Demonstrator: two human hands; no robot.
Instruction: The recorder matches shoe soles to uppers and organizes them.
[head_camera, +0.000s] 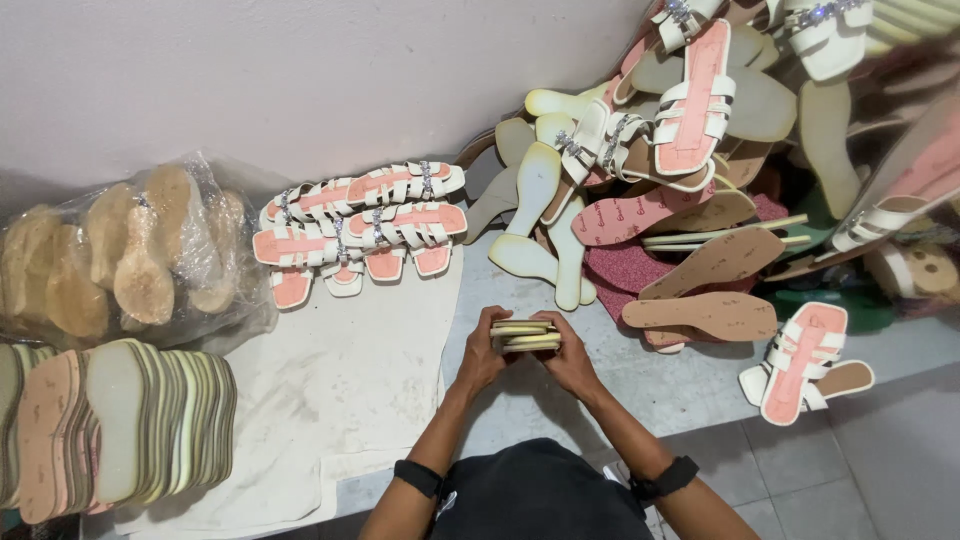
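Holding a small stack of pale soles (526, 335) between both hands, low and central, just above the grey floor (700, 385). Left hand (483, 352) clasping the stack's left end, fingers (497, 318) curled over the top edge and pressed together; right hand (571, 356) mirroring it on the right end, fingers pinching the soles flat against the thumb. Gripping only by the ends, so probably risking the middle layers sliding out and fanning apart if pressure eases on either side; possibly also knocking the loose heap (700, 150) of sandals and soles piled just beyond, to the right, which looks unstable and leaning. Lying on the white cloth (350, 370) to the left, a tidy group of pink sandals (365, 225) with white straps, well apart from the hands. Sitting at far left, a clear plastic bag (130, 255) holding tan insoles, packed loosely, mouth not visible. Standing on edge below it, a row of soles (130, 425), unbagged, tightly pressed together. Resting alone at right, one pink sandal (805, 360).
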